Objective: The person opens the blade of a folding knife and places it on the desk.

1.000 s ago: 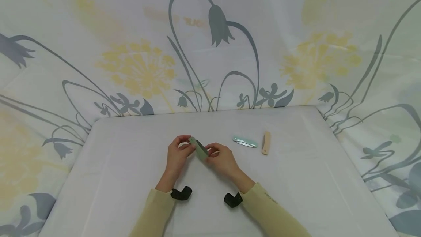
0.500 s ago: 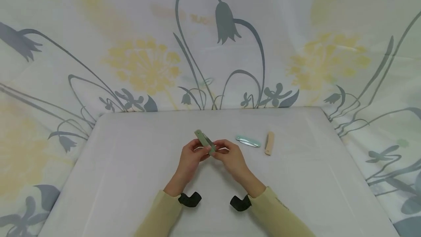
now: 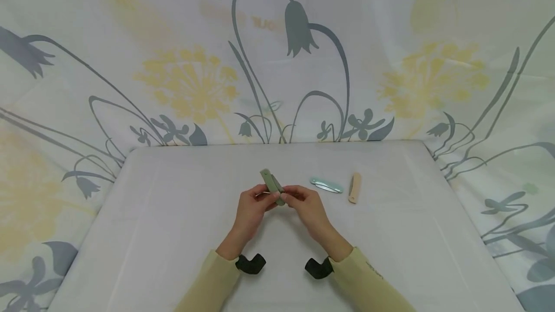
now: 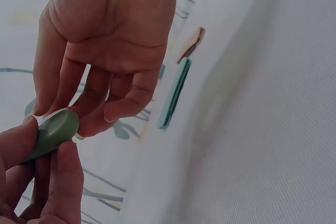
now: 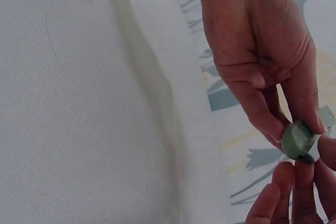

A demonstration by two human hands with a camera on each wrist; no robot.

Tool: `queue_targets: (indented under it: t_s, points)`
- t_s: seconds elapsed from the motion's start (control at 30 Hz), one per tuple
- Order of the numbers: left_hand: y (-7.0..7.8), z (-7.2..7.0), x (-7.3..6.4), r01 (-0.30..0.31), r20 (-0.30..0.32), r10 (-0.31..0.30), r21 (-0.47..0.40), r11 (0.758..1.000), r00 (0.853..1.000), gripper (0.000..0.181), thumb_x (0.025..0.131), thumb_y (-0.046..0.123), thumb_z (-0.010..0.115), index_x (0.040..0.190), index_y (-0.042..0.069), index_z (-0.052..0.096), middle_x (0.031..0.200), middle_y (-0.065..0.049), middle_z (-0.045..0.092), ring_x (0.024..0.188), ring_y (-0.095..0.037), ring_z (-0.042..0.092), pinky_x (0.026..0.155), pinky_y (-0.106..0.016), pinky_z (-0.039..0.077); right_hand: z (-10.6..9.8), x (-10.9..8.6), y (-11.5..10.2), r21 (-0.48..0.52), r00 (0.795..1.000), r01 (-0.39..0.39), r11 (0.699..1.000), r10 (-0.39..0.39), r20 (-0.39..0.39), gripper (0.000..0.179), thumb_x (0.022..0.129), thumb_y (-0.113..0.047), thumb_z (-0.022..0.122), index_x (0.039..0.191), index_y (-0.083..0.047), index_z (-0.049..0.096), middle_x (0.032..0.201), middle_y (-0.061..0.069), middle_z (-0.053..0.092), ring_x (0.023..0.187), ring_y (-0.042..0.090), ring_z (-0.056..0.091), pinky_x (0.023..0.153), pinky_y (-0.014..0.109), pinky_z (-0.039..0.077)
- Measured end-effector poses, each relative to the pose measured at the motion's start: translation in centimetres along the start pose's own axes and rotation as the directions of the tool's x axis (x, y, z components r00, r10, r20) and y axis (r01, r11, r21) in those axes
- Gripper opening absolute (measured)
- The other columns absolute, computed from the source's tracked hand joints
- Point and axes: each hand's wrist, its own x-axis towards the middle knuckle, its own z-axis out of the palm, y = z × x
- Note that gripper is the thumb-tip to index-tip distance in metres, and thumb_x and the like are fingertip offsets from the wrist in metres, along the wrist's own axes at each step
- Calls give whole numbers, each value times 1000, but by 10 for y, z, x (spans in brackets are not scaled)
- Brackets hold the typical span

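A green folding knife (image 3: 271, 185) is held up between both hands, its handle slanting and the top end sticking out beyond the fingers. My left hand (image 3: 252, 206) pinches the handle between thumb and fingers from the left. From the right, my right hand (image 3: 307, 203) pinches the knife's lower right edge, where a darker strip lies along the handle. Its green handle (image 4: 58, 132) shows close up in the left wrist view, rounded and smooth. Fingers cover much of the knife in the right wrist view.
To the right of the hands lie a mint folding knife (image 3: 326, 186) with a silver blade along its lower edge, and a peach folding knife (image 3: 354, 188). The white table (image 3: 173, 215) ends at a flower-patterned cloth (image 3: 182, 85) at the back and sides.
The left hand has moved right and shifted its grip down from the knife's top end. The hands are closer together, and the knife's top end is now exposed.
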Motion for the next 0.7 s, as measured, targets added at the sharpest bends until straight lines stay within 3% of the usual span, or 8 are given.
queue_targets:
  t_s: [0.33,0.7]
  points:
    - [3,-2,-10,25,35,-30,128,991,999,38,85,10,79,118,-5,68,105,-16,72,96,-20,71,82,-34,57,-7,-7,2,21,998,-51,998,50,42,18,94,-10,70,109,0,72,99,7,71,89,20,63,82,36,54]
    - [2,-5,-16,21,66,-31,145,989,997,35,86,5,77,118,-6,67,102,-16,69,94,-22,70,80,-35,57,-10,-11,1,16,995,-86,996,85,52,16,94,-8,69,107,1,70,95,7,68,86,19,63,77,31,55]
